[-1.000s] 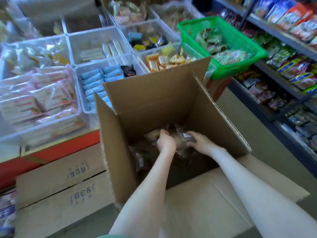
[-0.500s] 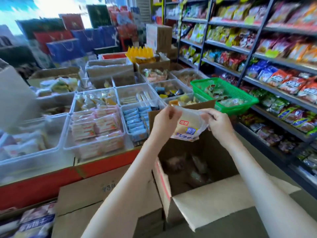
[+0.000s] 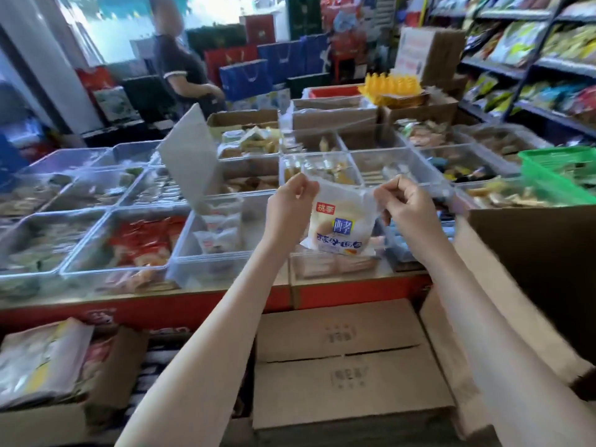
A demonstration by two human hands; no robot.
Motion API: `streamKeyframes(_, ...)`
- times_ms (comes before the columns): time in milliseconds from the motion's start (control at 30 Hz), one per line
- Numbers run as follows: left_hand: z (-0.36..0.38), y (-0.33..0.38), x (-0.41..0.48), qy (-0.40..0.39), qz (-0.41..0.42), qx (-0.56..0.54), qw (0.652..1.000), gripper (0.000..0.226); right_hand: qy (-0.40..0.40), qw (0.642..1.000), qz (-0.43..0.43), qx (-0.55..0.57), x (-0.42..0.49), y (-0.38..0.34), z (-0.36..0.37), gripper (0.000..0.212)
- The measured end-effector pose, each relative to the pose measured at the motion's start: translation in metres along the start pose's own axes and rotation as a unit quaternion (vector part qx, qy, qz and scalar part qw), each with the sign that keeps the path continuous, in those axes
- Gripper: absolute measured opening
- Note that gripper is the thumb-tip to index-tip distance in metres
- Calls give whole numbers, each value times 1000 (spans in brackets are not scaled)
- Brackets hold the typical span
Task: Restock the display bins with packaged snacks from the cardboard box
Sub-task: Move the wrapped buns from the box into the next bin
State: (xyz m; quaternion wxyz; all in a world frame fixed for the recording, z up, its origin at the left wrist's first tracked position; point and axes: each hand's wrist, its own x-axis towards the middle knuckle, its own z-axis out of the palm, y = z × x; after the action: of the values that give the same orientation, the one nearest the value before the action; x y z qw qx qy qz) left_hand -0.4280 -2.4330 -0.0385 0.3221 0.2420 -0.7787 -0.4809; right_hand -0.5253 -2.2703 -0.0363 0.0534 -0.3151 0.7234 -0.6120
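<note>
2 packet (image 3: 342, 229) corners pinched by left hand (image 3: 288, 206) and right hand (image 3: 411, 206) fingers (image 3: 392, 188), over display bins (image 3: 209, 255), red counter (image 3: 354, 293), possibly snack shelves (image 3: 548, 64)

The snack packet (image 3: 342, 227) bears a red tag reading 桃李 and a blue square with 醇; the line beneath is blurred. Stamps on the cardboard cartons (image 3: 342, 337) are illegible.

- A green plastic basket (image 3: 561, 162) is placed at the far right.
- Wall shelving (image 3: 503, 68) at the right is stocked with bagged goods.
- Blue and red gift bags (image 3: 245, 74) are lined up at the back.
- A person in a dark top (image 3: 180, 72) is seen beside them, blurred.
- Closed cartons (image 3: 342, 359) are stacked against the red counter front (image 3: 193, 309).
</note>
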Motion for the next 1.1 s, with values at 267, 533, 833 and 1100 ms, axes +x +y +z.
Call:
streamKeyframes(267,-131,-102,69,38,-48,107,992,21,-112,992,1,-49,57,15,170,24)
streamKeyframes(533,-194,-194,104,95,-132,137,977,22,-193,979,21,-54,106,55,291,14)
streamKeyframes(833,-218,-288,145,37,-215,120,969,18,-206,968,81,-121,133,98,376,18)
streamKeyframes(1100,-214,-332,155,-46,-230,203,951,21,-194,951,138,-197,122,129,414,11)
